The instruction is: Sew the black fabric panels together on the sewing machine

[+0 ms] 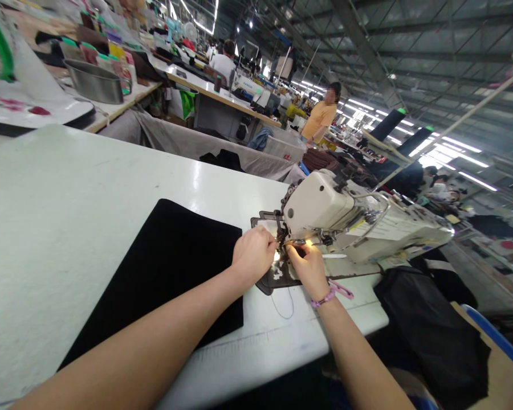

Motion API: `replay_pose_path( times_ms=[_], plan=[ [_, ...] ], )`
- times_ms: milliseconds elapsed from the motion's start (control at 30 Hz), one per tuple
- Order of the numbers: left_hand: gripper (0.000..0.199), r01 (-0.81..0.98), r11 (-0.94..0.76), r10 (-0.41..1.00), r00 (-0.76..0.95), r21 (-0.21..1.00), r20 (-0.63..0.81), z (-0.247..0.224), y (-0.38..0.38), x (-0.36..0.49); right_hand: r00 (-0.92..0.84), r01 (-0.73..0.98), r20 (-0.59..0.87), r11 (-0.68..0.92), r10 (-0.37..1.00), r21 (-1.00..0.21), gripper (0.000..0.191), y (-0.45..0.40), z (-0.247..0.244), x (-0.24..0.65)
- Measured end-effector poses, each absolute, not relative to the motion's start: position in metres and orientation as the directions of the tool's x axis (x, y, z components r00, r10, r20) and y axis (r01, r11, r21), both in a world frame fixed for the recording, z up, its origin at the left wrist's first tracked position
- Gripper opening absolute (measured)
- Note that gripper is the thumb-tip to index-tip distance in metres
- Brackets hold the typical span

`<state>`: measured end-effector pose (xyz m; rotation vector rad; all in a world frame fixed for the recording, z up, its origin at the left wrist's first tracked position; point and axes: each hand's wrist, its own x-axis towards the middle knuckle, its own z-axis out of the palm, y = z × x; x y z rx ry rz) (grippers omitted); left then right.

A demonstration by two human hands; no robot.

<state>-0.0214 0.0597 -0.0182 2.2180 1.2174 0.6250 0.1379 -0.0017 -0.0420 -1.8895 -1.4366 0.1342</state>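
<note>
Both my hands meet at the needle area of a cream sewing machine (320, 205). My left hand (255, 250) comes in from the left of the presser foot, its fingers pinched together; what they hold is too small to make out. From the right, my right hand (308, 266) has thumb and forefinger closed close to the needle, and anything between them is hidden. A lamp lights this spot. Black fabric (166, 262) lies flat on the table, partly under my left forearm. A loose thread (284, 313) curls on the tabletop below the machine bed.
The white table (68, 228) stretches left. Pink snips (341, 289) lie beside my right wrist. Black thread cones (389, 124) stand on a rack behind the machine. Black fabric (431, 336) hangs at the right. A person in an orange shirt (318, 119) stands beyond.
</note>
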Motion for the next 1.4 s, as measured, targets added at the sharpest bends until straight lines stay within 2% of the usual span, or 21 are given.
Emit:
replay_pose_path(
  times_ms=[200, 767, 1133, 1400],
  plan=[
    [0.025, 0.628, -0.461, 0.86, 0.49, 0.626, 0.141, -0.0174, 0.0587, -0.0219, 0.34, 0.794, 0.37, -0.052, 0.865, -0.606, 0.018, -0.0017, -0.0406, 0.1358],
    [0.027, 0.64, -0.493, 0.845, 0.513, 0.589, 0.15, -0.0171, 0.0575, -0.0236, 0.289, 0.79, 0.358, -0.01, 0.888, -0.613, 0.021, -0.0007, -0.0423, 0.1367],
    [0.024, 0.637, -0.508, 0.838, 0.522, 0.58, 0.161, -0.0191, 0.0564, -0.0223, 0.23, 0.872, 0.38, -0.016, 0.896, -0.49, 0.023, 0.0027, -0.0462, 0.134],
    [0.027, 0.632, -0.516, 0.833, 0.527, 0.579, 0.167, -0.0198, 0.0572, -0.0228, 0.203, 0.887, 0.39, 0.0, 0.898, -0.462, 0.022, 0.0038, -0.0469, 0.1347]
  ],
)
